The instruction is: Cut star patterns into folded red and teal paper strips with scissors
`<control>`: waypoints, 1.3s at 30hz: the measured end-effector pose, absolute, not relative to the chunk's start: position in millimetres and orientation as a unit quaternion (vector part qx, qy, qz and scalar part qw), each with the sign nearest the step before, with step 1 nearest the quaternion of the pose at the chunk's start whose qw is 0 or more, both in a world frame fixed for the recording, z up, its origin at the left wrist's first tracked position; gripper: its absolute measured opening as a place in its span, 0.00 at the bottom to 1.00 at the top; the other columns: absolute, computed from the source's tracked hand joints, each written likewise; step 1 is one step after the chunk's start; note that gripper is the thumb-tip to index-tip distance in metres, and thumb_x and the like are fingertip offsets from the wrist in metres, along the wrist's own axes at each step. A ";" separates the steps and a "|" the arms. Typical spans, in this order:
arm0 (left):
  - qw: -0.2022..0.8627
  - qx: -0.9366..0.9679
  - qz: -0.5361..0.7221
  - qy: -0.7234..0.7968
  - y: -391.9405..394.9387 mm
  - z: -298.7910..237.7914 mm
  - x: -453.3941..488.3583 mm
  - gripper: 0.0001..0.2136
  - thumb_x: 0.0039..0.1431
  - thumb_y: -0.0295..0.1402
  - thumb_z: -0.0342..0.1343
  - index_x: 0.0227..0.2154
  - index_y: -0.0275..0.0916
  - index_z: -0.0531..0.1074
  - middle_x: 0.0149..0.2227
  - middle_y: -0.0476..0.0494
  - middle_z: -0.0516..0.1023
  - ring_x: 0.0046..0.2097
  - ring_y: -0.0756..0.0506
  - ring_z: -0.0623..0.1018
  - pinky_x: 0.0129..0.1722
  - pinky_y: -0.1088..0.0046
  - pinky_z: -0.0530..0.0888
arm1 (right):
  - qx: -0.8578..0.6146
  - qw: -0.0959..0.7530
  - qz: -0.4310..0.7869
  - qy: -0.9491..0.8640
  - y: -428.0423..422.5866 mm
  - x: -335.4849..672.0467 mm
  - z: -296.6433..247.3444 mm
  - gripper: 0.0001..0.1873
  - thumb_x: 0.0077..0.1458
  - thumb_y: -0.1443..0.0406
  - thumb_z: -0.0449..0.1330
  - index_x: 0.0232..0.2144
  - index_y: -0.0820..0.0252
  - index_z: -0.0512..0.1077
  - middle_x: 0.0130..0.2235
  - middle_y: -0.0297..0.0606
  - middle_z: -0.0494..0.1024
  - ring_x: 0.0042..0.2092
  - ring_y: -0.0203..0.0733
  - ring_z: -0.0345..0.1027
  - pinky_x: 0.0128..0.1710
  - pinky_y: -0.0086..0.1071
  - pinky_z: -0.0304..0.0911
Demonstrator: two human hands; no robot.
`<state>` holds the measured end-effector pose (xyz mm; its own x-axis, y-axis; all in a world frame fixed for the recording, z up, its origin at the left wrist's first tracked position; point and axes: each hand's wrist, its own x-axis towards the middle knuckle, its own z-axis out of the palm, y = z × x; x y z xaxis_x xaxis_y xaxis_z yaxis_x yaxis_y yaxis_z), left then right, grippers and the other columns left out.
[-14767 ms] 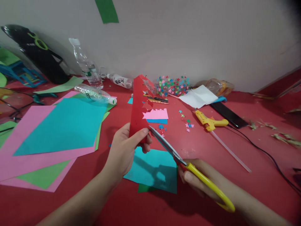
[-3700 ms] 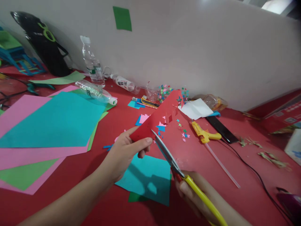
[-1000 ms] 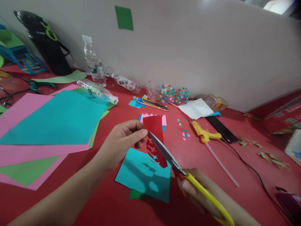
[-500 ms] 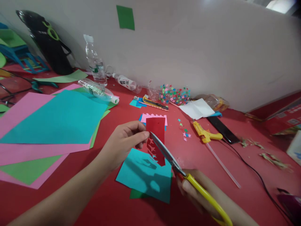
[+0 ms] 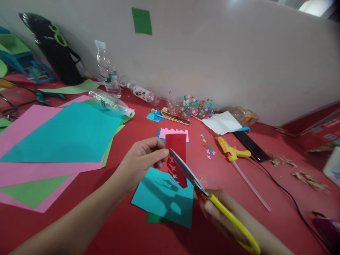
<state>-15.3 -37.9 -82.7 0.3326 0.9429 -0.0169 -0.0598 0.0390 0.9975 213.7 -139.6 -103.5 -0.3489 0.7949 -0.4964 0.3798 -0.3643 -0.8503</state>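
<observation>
My left hand (image 5: 145, 156) pinches the left edge of a small red paper piece (image 5: 177, 144) that has star-shaped holes in its lower part. In my right hand (image 5: 217, 210) are yellow-handled scissors (image 5: 231, 219), their blades pointing up and left. The tips reach the paper's left edge, right beside my left fingertips. The blades look nearly closed, and whether they are cutting I cannot tell. Beneath the red paper lies a turquoise paper sheet (image 5: 180, 212) with a shadow across it. A pink paper strip with a notched edge (image 5: 174, 131) lies just behind.
Large coloured sheets (image 5: 66, 138) cover the left side. At the back are plastic bottles (image 5: 107, 72), a yellow utility knife (image 5: 174, 116) and a star-covered bottle (image 5: 198, 107). Loose paper stars (image 5: 208, 147), a yellow glue gun (image 5: 232, 150) with its cord, and a black phone-like slab (image 5: 252, 146) are on the right.
Almost nothing differs. The scissors' yellow handle has shifted very slightly up and left, and the blades look a touch more closed. My left hand keeps its hold on the red paper.
</observation>
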 end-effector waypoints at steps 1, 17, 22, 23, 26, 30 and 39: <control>0.601 0.553 0.416 0.400 -38.1 -82.8 -15.2 0.07 0.54 0.30 0.57 0.22 0.38 0.68 0.20 0.55 0.68 0.23 0.55 0.67 0.24 0.79 0.64 | -0.544 0.169 0.621 -0.538 -139.2 213.7 -103.9 0.32 0.49 0.35 0.49 0.25 0.58 0.59 0.13 0.21 0.53 0.14 0.26 0.44 0.14 0.24 0.39; 0.606 0.548 0.414 0.402 -37.7 -85.2 -15.7 0.07 0.55 0.31 0.57 0.23 0.38 0.68 0.21 0.55 0.68 0.24 0.54 0.67 0.25 0.79 0.64 | -0.546 0.157 0.594 -0.570 -135.1 211.0 -96.8 0.33 0.48 0.33 0.46 0.23 0.57 0.56 0.14 0.22 0.52 0.15 0.26 0.44 0.13 0.24 0.39; 0.611 0.543 0.412 0.403 -38.4 -85.3 -14.7 0.07 0.55 0.31 0.57 0.23 0.38 0.69 0.21 0.54 0.69 0.24 0.54 0.68 0.25 0.78 0.65 | -0.542 0.163 0.578 -0.588 -135.1 210.7 -96.5 0.34 0.48 0.33 0.45 0.23 0.58 0.56 0.17 0.24 0.53 0.18 0.27 0.44 0.15 0.24 0.40; 0.611 0.542 0.413 0.404 -38.7 -84.6 -14.6 0.07 0.54 0.31 0.57 0.23 0.38 0.69 0.21 0.54 0.69 0.23 0.54 0.68 0.25 0.78 0.65 | -0.543 0.162 0.578 -0.587 -135.3 210.8 -96.9 0.34 0.48 0.33 0.45 0.23 0.58 0.56 0.18 0.24 0.53 0.18 0.27 0.44 0.16 0.24 0.40; 0.607 0.546 0.410 0.407 -39.8 -80.9 -14.9 0.07 0.54 0.31 0.57 0.22 0.38 0.69 0.21 0.54 0.70 0.23 0.54 0.68 0.25 0.78 0.65 | -0.544 0.163 0.576 -0.588 -135.5 211.1 -96.9 0.33 0.49 0.33 0.45 0.23 0.57 0.56 0.17 0.24 0.53 0.18 0.27 0.44 0.15 0.24 0.40; 0.581 0.563 0.410 0.421 -39.6 -76.2 -16.8 0.07 0.53 0.30 0.56 0.22 0.39 0.69 0.21 0.53 0.69 0.24 0.52 0.69 0.25 0.77 0.66 | -0.531 0.152 0.589 -0.590 -133.9 211.1 -91.3 0.33 0.49 0.33 0.46 0.24 0.58 0.56 0.18 0.25 0.54 0.18 0.27 0.45 0.15 0.24 0.41; 0.536 0.553 0.488 0.411 -38.1 -81.6 -18.9 0.04 0.56 0.33 0.57 0.27 0.40 0.71 0.25 0.53 0.72 0.27 0.53 0.70 0.27 0.78 0.67 | -0.544 0.159 0.604 -0.561 -135.8 213.3 -95.1 0.33 0.47 0.34 0.49 0.25 0.58 0.59 0.19 0.25 0.54 0.18 0.27 0.45 0.16 0.24 0.43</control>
